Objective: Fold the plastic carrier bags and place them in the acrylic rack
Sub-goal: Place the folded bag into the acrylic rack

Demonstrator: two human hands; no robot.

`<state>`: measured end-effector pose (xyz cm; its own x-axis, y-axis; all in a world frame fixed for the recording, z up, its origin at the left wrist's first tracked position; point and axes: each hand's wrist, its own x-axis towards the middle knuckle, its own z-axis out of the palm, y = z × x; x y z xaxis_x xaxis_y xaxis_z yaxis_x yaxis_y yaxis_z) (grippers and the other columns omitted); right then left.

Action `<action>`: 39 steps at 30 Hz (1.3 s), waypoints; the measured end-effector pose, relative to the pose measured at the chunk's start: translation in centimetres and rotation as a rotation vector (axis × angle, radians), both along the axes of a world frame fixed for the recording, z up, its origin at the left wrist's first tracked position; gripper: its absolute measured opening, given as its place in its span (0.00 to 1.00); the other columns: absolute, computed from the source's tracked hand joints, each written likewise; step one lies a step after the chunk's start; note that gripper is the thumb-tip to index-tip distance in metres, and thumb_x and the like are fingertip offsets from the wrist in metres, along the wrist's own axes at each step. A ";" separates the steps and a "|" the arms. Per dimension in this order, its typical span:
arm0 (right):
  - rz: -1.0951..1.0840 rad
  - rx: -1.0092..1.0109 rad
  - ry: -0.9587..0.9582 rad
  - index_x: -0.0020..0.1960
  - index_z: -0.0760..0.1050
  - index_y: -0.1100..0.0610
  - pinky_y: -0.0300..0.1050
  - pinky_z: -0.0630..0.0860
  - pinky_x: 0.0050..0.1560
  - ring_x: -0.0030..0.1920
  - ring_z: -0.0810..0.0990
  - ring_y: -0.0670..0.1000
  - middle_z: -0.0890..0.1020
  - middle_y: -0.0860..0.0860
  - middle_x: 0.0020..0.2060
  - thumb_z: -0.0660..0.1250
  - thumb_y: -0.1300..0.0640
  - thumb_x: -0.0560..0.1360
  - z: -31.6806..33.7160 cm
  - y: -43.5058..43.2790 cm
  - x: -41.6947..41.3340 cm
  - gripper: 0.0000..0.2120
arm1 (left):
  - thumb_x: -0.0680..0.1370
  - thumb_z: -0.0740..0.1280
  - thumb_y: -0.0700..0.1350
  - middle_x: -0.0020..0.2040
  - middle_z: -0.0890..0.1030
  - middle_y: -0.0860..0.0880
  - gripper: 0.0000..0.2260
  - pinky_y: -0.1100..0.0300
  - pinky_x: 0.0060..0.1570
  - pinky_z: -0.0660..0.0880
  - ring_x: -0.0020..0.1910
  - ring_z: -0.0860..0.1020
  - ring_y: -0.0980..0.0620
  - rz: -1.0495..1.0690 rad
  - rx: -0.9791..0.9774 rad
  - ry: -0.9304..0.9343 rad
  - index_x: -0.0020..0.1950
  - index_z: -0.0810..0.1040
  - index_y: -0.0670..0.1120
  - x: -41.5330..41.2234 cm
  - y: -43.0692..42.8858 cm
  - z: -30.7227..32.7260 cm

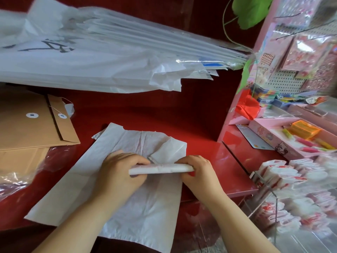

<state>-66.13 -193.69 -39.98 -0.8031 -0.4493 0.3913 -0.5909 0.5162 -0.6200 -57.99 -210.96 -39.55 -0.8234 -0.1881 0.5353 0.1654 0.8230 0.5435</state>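
Glossy red surface (200,110), centre frame.
Fingers of left hand (120,170) and right hand (199,173) are gripping a folded white plastic carrier bag (164,169).

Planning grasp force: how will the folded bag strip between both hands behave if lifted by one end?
Probably light and floppy: the folded bag strip is thin white film, and the left hand and right hand grip it at both ends. Likely to unfold if released, since nothing visible binds the folds.

Head-worn view, angled steeply down, close over red counter (200,115)
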 end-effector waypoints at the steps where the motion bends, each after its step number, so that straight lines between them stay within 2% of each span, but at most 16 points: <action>1: 0.044 -0.060 -0.106 0.40 0.80 0.58 0.35 0.67 0.38 0.33 0.71 0.43 0.79 0.48 0.32 0.65 0.62 0.69 0.4 0.5 0.4 0.05 | 0.67 0.70 0.43 0.36 0.79 0.65 0.05 0.70 0.40 0.71 0.39 0.76 0.61 -0.022 0.154 0.015 0.34 0.78 0.54 0.5 0.5 0.7; 3: 0.082 -0.198 -0.231 0.39 0.78 0.64 0.33 0.66 0.34 0.32 0.70 0.42 0.77 0.56 0.31 0.68 0.65 0.71 1.3 1.8 1.0 0.02 | 0.66 0.75 0.38 0.32 0.78 0.67 0.16 0.75 0.35 0.70 0.37 0.77 0.66 -0.051 0.386 0.043 0.29 0.78 0.59 1.6 1.9 1.7; 5: 0.063 -0.333 -0.319 0.38 0.77 0.64 0.30 0.65 0.32 0.30 0.69 0.41 0.76 0.51 0.27 0.67 0.66 0.71 2.1 3.3 1.6 0.04 | 0.67 0.75 0.36 0.29 0.78 0.64 0.19 0.76 0.32 0.69 0.34 0.76 0.67 -0.037 0.486 0.050 0.29 0.80 0.62 2.1 3.5 2.4; 7: 0.031 -0.478 -0.434 0.36 0.78 0.57 0.30 0.70 0.32 0.30 0.73 0.40 0.77 0.44 0.27 0.66 0.67 0.72 2.4 4.9 2.3 0.09 | 0.69 0.72 0.35 0.27 0.78 0.63 0.17 0.76 0.29 0.68 0.31 0.75 0.67 -0.013 0.602 -0.008 0.32 0.79 0.58 2.2 5.1 3.0; 10: -0.037 -0.714 -0.593 0.36 0.80 0.56 0.40 0.76 0.38 0.34 0.79 0.47 0.82 0.49 0.32 0.67 0.66 0.72 2.4 7.5 3.4 0.09 | 0.72 0.70 0.40 0.26 0.79 0.61 0.08 0.71 0.27 0.69 0.28 0.76 0.61 -0.035 0.702 -0.150 0.35 0.77 0.51 1.8 7.8 3.3; 13: -0.109 -0.823 -0.666 0.38 0.81 0.57 0.47 0.75 0.42 0.36 0.79 0.50 0.82 0.51 0.33 0.69 0.61 0.70 2.4 10.3 4.1 0.03 | 0.72 0.69 0.40 0.25 0.79 0.57 0.05 0.68 0.26 0.72 0.26 0.78 0.58 -0.144 0.748 -0.309 0.39 0.78 0.49 1.2 11.0 4.1; 16: -0.117 -0.828 -0.740 0.46 0.78 0.58 0.46 0.77 0.41 0.37 0.80 0.51 0.83 0.52 0.35 0.70 0.63 0.69 2.3 13.8 4.2 0.06 | 0.74 0.68 0.40 0.25 0.80 0.53 0.03 0.70 0.21 0.67 0.20 0.74 0.61 -0.263 0.697 -0.403 0.45 0.79 0.46 0.2 14.1 4.8; 18: -0.094 -0.767 -0.772 0.44 0.77 0.60 0.44 0.78 0.33 0.35 0.81 0.50 0.83 0.53 0.34 0.69 0.62 0.62 2.3 16.1 4.5 0.11 | 0.74 0.68 0.40 0.25 0.79 0.52 0.03 0.69 0.21 0.65 0.19 0.72 0.61 -0.304 0.622 -0.417 0.46 0.79 0.47 -0.8 16.0 5.0; 19: -0.116 -0.754 -0.774 0.42 0.78 0.61 0.43 0.77 0.31 0.33 0.81 0.50 0.83 0.53 0.33 0.69 0.62 0.62 2.3 17.2 4.4 0.09 | 0.74 0.68 0.39 0.24 0.78 0.51 0.03 0.70 0.21 0.65 0.18 0.71 0.61 -0.321 0.592 -0.419 0.45 0.80 0.47 -1.5 17.0 5.0; 23: -0.258 -0.814 -0.751 0.43 0.76 0.64 0.39 0.74 0.27 0.27 0.79 0.49 0.81 0.53 0.28 0.67 0.67 0.72 1.2 22.1 3.5 0.01 | 0.73 0.68 0.36 0.20 0.75 0.52 0.08 0.70 0.20 0.62 0.18 0.70 0.60 -0.387 0.535 -0.466 0.38 0.79 0.48 -3.9 21.6 4.9; 27: -0.387 -0.868 -0.732 0.45 0.76 0.64 0.40 0.76 0.29 0.29 0.80 0.49 0.81 0.54 0.33 0.63 0.68 0.74 0.2 26.8 2.2 0.04 | 0.73 0.69 0.36 0.26 0.77 0.51 0.08 0.70 0.21 0.64 0.19 0.71 0.59 -0.433 0.495 -0.498 0.38 0.78 0.48 -6.9 26.3 4.5; 30: -0.528 -0.784 -0.595 0.41 0.77 0.57 0.43 0.77 0.41 0.35 0.78 0.46 0.80 0.52 0.36 0.62 0.65 0.76 -0.5 29.7 0.2 0.08 | 0.74 0.68 0.38 0.26 0.76 0.51 0.08 0.69 0.21 0.64 0.18 0.71 0.60 -0.464 0.435 -0.488 0.38 0.76 0.50 -9.6 29.0 4.9; 32: -0.632 -0.598 -0.438 0.52 0.76 0.56 0.39 0.71 0.50 0.48 0.75 0.47 0.78 0.50 0.48 0.61 0.64 0.77 -1.1 31.5 -1.8 0.08 | 0.74 0.68 0.38 0.24 0.74 0.51 0.09 0.70 0.21 0.64 0.16 0.69 0.62 -0.459 0.419 -0.453 0.36 0.75 0.48 -11.7 30.3 5.6; 34: -0.689 -0.349 -0.289 0.66 0.68 0.59 0.31 0.63 0.60 0.61 0.69 0.48 0.71 0.51 0.61 0.59 0.65 0.77 -1.9 33.3 -4.3 0.17 | 0.73 0.68 0.37 0.24 0.74 0.50 0.10 0.68 0.24 0.68 0.17 0.70 0.61 -0.438 0.408 -0.399 0.34 0.75 0.48 -14.0 31.3 6.5; 36: -0.716 -0.116 -0.192 0.72 0.57 0.59 0.37 0.51 0.69 0.73 0.56 0.50 0.60 0.53 0.72 0.56 0.66 0.77 -2.6 34.7 -6.7 0.24 | 0.73 0.69 0.38 0.27 0.76 0.49 0.10 0.64 0.29 0.71 0.19 0.72 0.60 -0.412 0.383 -0.329 0.34 0.75 0.49 -16.5 32.2 7.1; 39: -0.734 -0.001 -0.186 0.75 0.48 0.56 0.40 0.43 0.72 0.74 0.47 0.48 0.51 0.50 0.75 0.54 0.68 0.76 -3.0 35.8 -9.3 0.30 | 0.73 0.69 0.39 0.29 0.77 0.50 0.03 0.63 0.31 0.71 0.22 0.74 0.58 -0.380 0.357 -0.258 0.39 0.78 0.44 -20.1 33.6 7.8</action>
<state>-75.46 -157.93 -43.00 -0.9487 0.2270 0.2200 0.0192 0.7361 -0.6766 -78.04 -177.31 -31.70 -0.9640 0.0140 0.2657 0.2382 0.4901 0.8385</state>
